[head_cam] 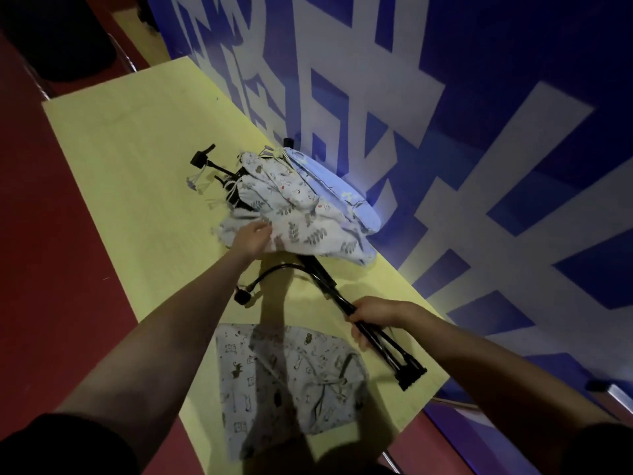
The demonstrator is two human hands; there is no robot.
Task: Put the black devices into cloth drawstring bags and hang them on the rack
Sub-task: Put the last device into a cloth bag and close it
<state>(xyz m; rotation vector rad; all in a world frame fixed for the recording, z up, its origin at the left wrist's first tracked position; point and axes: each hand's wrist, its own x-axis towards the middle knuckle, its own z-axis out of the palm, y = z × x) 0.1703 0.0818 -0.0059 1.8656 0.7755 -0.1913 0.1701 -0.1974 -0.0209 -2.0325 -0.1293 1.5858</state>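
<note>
Gripping the device (376, 332) near the table's (113, 159) right edge, right hand (371, 315) is pulling while left hand (253, 238) is pinching a bag (308, 231); the gooseneck may be snagging cloth.

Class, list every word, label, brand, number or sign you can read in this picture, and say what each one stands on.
None can be read.
Blue wall banner: big white strokes, cut off and skewed, not legible as characters.
Flat printed bag on the table: small figures, no letters discernible.
Black device held by the right hand: no label visible.
</note>
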